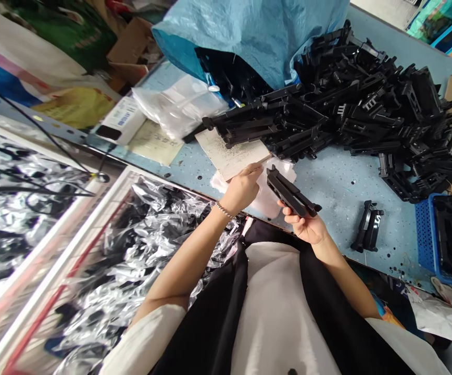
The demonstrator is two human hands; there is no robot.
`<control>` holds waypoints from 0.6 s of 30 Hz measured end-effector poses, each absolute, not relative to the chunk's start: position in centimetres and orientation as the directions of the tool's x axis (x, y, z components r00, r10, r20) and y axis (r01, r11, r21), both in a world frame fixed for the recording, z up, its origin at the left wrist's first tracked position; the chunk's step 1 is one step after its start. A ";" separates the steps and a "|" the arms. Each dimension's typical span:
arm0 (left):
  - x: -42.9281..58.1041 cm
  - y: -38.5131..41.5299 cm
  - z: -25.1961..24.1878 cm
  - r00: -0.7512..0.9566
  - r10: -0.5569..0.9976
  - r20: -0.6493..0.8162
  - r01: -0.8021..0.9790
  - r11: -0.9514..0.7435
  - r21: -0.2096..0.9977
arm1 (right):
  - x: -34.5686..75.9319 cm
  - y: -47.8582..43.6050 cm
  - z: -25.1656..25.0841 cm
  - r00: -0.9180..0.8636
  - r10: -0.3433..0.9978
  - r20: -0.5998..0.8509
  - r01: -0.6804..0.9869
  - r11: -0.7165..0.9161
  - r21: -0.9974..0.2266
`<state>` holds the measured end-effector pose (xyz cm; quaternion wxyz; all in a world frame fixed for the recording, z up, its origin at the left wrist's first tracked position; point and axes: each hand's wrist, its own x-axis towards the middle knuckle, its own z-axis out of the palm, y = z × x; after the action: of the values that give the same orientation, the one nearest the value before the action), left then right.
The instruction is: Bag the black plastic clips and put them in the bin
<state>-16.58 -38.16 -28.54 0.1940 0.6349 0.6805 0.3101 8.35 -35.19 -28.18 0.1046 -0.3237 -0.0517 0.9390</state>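
My right hand is closed round a long black plastic part, held just above the near edge of the blue speckled table. My left hand has its fingers pinched on the top of a stack of clear plastic bags lying beside that part. A beaded bracelet circles my left wrist. A worn cardboard sheet lies just beyond the left hand.
A big heap of black plastic parts spreads across the far table, spilling from a blue sack. One single part lies to the right, near a blue basket of parts. A bin of bagged parts stands at my left.
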 end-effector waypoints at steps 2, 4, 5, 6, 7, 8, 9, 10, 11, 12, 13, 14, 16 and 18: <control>-16.7 -37.9 -28.7 -0.131 0.988 0.084 0.663 0.025 0.748 | 7.6 -35.1 -28.2 -0.773 0.225 -0.593 -0.151 -0.973 -0.173; -16.9 -37.8 -28.3 -0.159 0.986 0.060 0.582 0.044 0.812 | 6.8 -35.2 -28.5 -0.759 0.221 -0.613 -0.125 -0.972 -0.197; -16.8 -37.9 -28.0 -0.165 0.984 0.065 0.563 0.040 0.825 | 6.5 -35.2 -28.8 -0.750 0.222 -0.623 -0.107 -0.970 -0.216; -16.5 -38.2 -27.4 -0.160 0.983 0.087 0.561 0.017 0.828 | 6.2 -35.1 -29.1 -0.740 0.233 -0.631 -0.091 -0.964 -0.250; -16.1 -38.7 -26.8 -0.131 0.984 0.124 0.569 -0.028 0.822 | 6.1 -35.1 -29.3 -0.724 0.263 -0.637 -0.073 -0.949 -0.308; -15.3 -39.4 -26.2 -0.082 0.982 0.168 0.577 -0.091 0.811 | 6.0 -35.1 -29.5 -0.690 0.329 -0.644 -0.058 -0.913 -0.404; -14.4 -40.1 -25.7 -0.019 0.976 0.215 0.577 -0.165 0.800 | 6.0 -35.1 -29.6 -0.638 0.423 -0.643 -0.041 -0.853 -0.520; -13.3 -40.9 -25.2 0.050 0.964 0.263 0.566 -0.244 0.788 | 6.1 -35.2 -29.5 -0.575 0.527 -0.626 -0.022 -0.775 -0.631; -12.0 -41.6 -24.8 0.115 0.945 0.306 0.548 -0.317 0.774 | 6.3 -35.3 -29.3 -0.515 0.615 -0.597 -0.005 -0.699 -0.715; -10.8 -42.3 -24.4 0.175 0.925 0.337 0.533 -0.377 0.757 | 6.6 -35.4 -29.0 -0.457 0.694 -0.557 0.017 -0.619 -0.785; -9.6 -42.8 -24.2 0.221 0.909 0.353 0.531 -0.416 0.738 | 6.9 -35.6 -28.6 -0.402 0.763 -0.506 0.055 -0.532 -0.845; -8.6 -43.2 -23.9 0.254 0.901 0.352 0.547 -0.434 0.716 | 7.2 -35.9 -28.1 -0.352 0.823 -0.446 0.114 -0.435 -0.893; -7.5 -43.7 -23.3 0.296 0.905 0.306 0.613 -0.426 0.665 | 7.9 -36.5 -26.9 -0.297 0.911 -0.286 0.294 -0.198 -0.935; -7.6 -44.3 -22.4 0.278 0.923 0.266 0.678 -0.384 0.627 | 8.2 -37.1 -25.6 -0.356 0.912 -0.204 0.385 -0.056 -0.921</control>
<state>-7.65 -44.30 -22.43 0.2008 0.7738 0.5172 0.3058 8.21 -37.13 -25.60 0.2537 -0.5076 -0.6386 0.5198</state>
